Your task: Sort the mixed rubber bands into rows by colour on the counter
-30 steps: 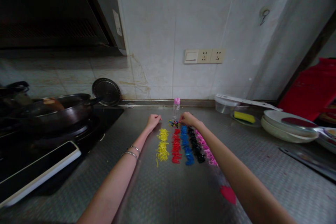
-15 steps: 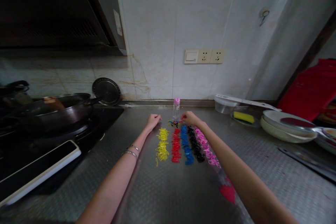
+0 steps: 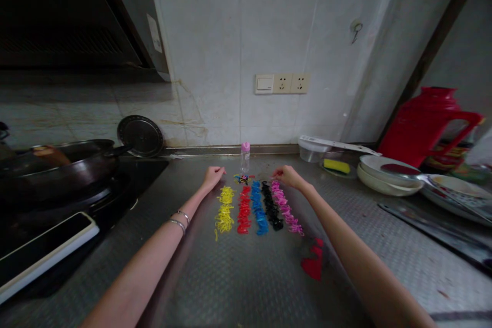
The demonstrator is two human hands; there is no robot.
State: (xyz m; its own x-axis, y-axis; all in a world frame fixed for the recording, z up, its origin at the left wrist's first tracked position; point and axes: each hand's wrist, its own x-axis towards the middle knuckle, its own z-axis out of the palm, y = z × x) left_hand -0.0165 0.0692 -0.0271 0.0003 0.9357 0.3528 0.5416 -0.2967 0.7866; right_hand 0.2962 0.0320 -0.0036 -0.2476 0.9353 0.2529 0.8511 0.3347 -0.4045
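Small rubber bands lie on the metal counter in long rows: yellow bands [image 3: 225, 210], red bands [image 3: 244, 210], blue bands [image 3: 259, 208], black bands [image 3: 272, 206] and pink bands [image 3: 285, 206]. Behind the rows is a small mixed-colour pile of bands [image 3: 243, 179], with a clear bottle with a pink cap [image 3: 245, 160] standing upright beyond it. My left hand [image 3: 213, 178] rests left of that pile, fingers curled together. At the far end of the pink row, my right hand [image 3: 289, 176] has its fingers pinched. Anything inside either hand is too small to make out.
A pan [image 3: 77, 166] sits on the stove at left, near a white-edged device [image 3: 49, 256]. To the right are a yellow sponge [image 3: 336, 166], stacked bowls [image 3: 384, 179], a knife [image 3: 430, 233] and a red jug [image 3: 418, 125]. A red-printed clear bag [image 3: 313, 264] lies in front.
My right hand has moved right, from beside the mixed pile to the far end of the pink row. My left hand stays left of the pile. The view has turned slightly right.
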